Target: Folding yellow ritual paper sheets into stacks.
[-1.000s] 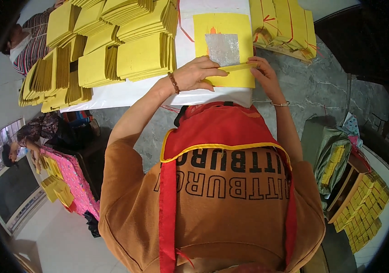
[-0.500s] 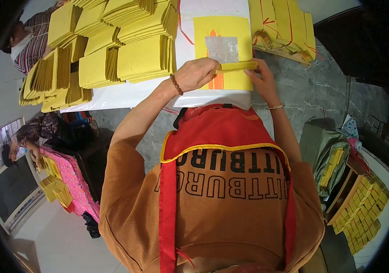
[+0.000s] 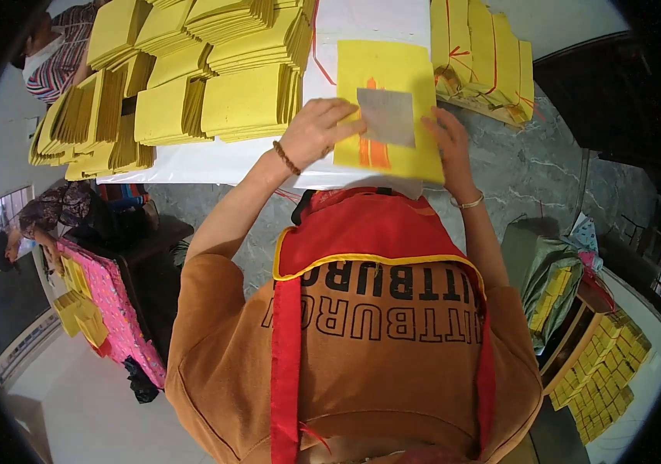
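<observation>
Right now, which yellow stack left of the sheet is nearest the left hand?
The front-right stack, beside the left hand; others lie farther left or behind.

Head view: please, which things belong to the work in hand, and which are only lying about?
Seemingly in the work:
left hand and right hand, at the yellow sheet
silver square on it
folded yellow stacks, probably
white table cover

Seemingly only lying about:
green sack
black crumpled thing
</observation>
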Action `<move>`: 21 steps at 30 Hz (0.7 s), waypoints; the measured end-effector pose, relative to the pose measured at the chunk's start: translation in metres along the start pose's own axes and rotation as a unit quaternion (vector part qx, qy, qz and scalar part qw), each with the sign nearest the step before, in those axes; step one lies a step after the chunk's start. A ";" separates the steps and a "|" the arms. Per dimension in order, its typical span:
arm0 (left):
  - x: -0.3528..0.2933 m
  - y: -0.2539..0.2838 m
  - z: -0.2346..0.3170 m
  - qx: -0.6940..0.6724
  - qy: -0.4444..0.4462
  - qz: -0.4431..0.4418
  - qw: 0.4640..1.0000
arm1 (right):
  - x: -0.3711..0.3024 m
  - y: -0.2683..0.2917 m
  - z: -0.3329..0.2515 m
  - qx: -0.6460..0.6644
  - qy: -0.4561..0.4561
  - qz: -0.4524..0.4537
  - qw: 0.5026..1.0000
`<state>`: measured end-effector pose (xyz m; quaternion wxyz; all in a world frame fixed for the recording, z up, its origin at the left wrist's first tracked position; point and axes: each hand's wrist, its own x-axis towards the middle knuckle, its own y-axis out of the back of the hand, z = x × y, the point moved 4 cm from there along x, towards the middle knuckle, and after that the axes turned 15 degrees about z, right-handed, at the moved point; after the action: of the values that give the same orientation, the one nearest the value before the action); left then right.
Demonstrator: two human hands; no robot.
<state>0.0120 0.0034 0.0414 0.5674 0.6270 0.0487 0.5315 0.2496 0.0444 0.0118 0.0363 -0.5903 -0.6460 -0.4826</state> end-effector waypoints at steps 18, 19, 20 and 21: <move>-0.039 -0.042 -0.021 -0.165 0.500 0.007 0.850 | -0.009 -0.025 0.005 0.234 -0.388 -0.068 0.889; -0.042 -0.048 -0.027 -0.166 0.516 0.014 0.840 | -0.007 -0.027 0.003 0.234 -0.387 -0.069 0.889; -0.046 -0.054 -0.031 -0.171 0.533 0.032 0.828 | -0.004 -0.026 0.003 0.239 -0.405 -0.054 0.881; -0.041 -0.053 -0.031 -0.172 0.532 0.031 0.828 | -0.002 -0.026 0.003 0.243 -0.424 -0.037 0.872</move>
<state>0.0009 0.0148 -0.0307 0.5355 0.1407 0.2313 0.8000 0.2307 0.0497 -0.0062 -0.1164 -0.6861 -0.7180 -0.0147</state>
